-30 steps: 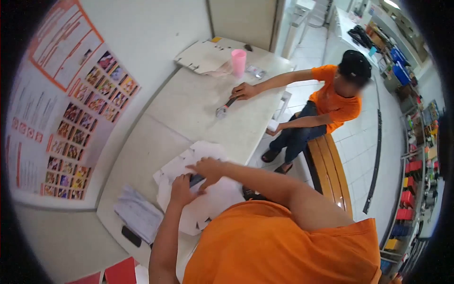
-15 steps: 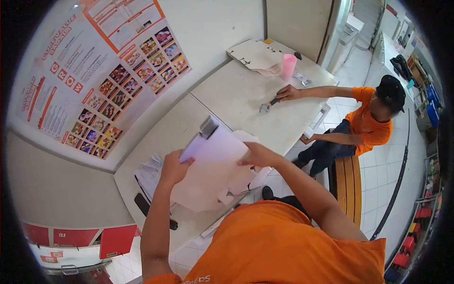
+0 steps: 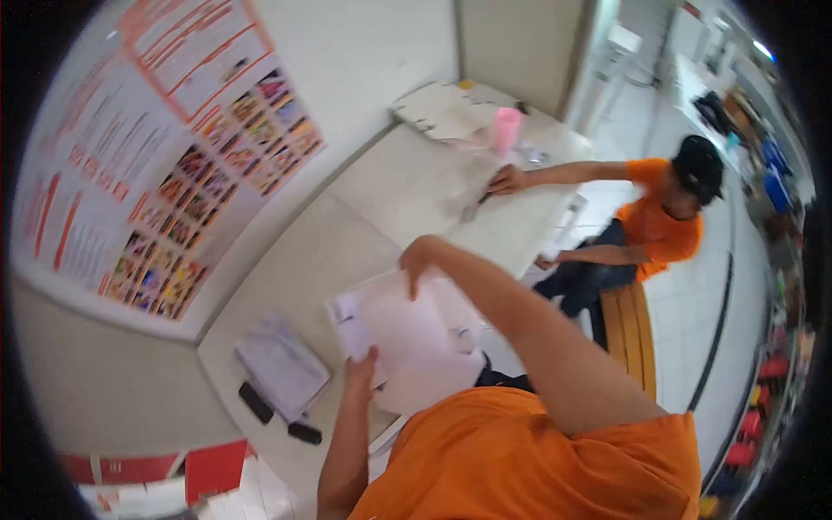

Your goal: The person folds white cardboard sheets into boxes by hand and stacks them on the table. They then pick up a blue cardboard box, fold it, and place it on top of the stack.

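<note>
A white cardboard sheet (image 3: 416, 338) with cut and folded flaps is held between my two hands, low over the near end of the table. My left hand (image 3: 360, 373) grips its left edge, thumb up. Over the far edge my right hand (image 3: 425, 260) is bent, its fingers closed on the cardboard. A folded flap (image 3: 348, 325) stands along the left side. Motion blurs the sheet's finer edges.
Left of my left hand lie a stack of papers (image 3: 282, 364), a black phone (image 3: 255, 402) and a small black object (image 3: 304, 432). Across the white table (image 3: 347, 217), a seated co-worker (image 3: 663, 217) holds an adjustable wrench (image 3: 472, 208) near a pink cup (image 3: 507, 130) and flat white cardboard (image 3: 438, 113).
My hands have turned the cardboard sheet and drawn it lower, toward my body. My right hand has shifted to its far edge. The papers on the left now show fully.
</note>
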`<state>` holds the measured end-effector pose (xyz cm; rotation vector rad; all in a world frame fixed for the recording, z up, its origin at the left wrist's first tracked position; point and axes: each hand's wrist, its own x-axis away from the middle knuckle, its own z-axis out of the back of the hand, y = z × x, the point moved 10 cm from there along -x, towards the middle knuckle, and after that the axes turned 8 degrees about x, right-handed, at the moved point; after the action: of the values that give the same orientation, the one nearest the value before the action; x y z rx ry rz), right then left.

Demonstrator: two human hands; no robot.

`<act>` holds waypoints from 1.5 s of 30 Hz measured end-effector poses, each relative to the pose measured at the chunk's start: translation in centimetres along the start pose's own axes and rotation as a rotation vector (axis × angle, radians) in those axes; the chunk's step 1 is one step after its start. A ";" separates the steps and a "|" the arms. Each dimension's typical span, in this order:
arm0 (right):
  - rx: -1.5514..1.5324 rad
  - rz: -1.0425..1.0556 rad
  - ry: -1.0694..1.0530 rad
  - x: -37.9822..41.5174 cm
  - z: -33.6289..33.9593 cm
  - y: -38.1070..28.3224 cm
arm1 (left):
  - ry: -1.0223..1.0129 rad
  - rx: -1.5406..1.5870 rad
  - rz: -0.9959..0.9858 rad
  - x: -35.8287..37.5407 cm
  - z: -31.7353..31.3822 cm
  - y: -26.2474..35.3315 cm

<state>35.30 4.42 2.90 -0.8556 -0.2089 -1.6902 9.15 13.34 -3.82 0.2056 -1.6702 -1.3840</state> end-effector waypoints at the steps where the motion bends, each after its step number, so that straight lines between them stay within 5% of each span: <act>1: 0.059 -0.041 0.004 -1.1 -0.4 0.6 | -0.056 -0.074 0.023 -1.0 0.2 -0.7; 2: 0.102 -0.036 0.041 -2.6 -0.7 1.2 | -0.115 -0.155 0.041 -2.4 0.4 -0.6; 3: 0.092 -0.096 -0.044 -1.8 -0.3 0.8 | 0.001 -0.321 -0.160 -3.1 1.2 2.5; 5: 0.054 -0.028 -0.110 -4.8 -1.2 0.4 | 0.400 -0.988 -1.058 2.1 -1.2 14.2; 7: -0.024 -0.023 -0.131 -2.3 0.3 -1.6 | 0.078 -1.148 -1.334 6.7 -9.1 23.6; 8: -0.033 -0.013 -0.134 -1.2 1.2 -2.8 | 0.075 -1.149 -1.332 5.0 -10.5 25.2; 10: -0.040 -0.005 -0.131 -1.3 1.5 -3.5 | -0.475 -1.399 -0.533 -4.9 -11.5 20.2; 11: 0.059 0.053 -0.052 -2.7 1.7 -3.7 | -0.478 -1.402 -0.542 -8.0 -11.1 20.0; 13: 0.147 0.097 0.032 -4.8 0.6 -3.2 | -0.802 -1.434 -0.157 -12.4 -10.7 14.6; 16: 0.130 0.131 0.217 -6.1 -1.7 -3.4 | -1.009 -1.649 0.044 -9.3 -10.7 12.1; 18: -0.003 -0.004 0.529 -4.4 -2.4 -2.9 | -0.903 -1.720 0.037 -8.4 -9.8 10.4; 20: -0.021 -0.075 0.533 -3.0 -3.8 -3.7 | -0.700 -1.462 -0.554 -10.9 -9.5 9.4; 24: -0.023 -0.144 0.674 0.3 -5.0 -5.3 | -0.442 -1.383 -0.576 -5.8 -8.8 8.7; 26: 0.099 -0.172 0.768 1.2 -5.1 -5.8 | -0.232 -1.202 -0.879 -3.6 -8.4 9.3; 30: 0.056 -0.116 0.845 2.1 -6.5 -6.4 | -0.135 -1.171 -1.031 0.1 -9.4 10.3; 34: 0.124 -0.110 0.781 2.2 -6.3 -7.5 | -0.161 -1.153 -0.908 -0.7 -9.1 9.7; 38: 0.175 -0.131 0.782 2.3 -5.6 -7.6 | -0.152 -1.216 -0.988 -0.3 -9.0 10.8; 41: 0.070 -0.142 0.602 0.8 -3.3 -5.8 | -0.430 -1.303 -0.742 -2.1 -9.3 12.5; 43: 0.071 -0.046 0.276 -2.2 -3.5 -4.9 | -0.669 -1.320 -0.422 -4.4 -9.1 11.6; 45: -0.019 -0.045 0.138 -2.6 -0.6 -4.3 | -0.678 -1.304 -0.425 -5.7 -9.2 13.8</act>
<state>31.30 7.41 2.07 -0.7493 -0.1190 -1.7885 24.55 15.49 4.19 -0.7690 -0.8554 -2.7801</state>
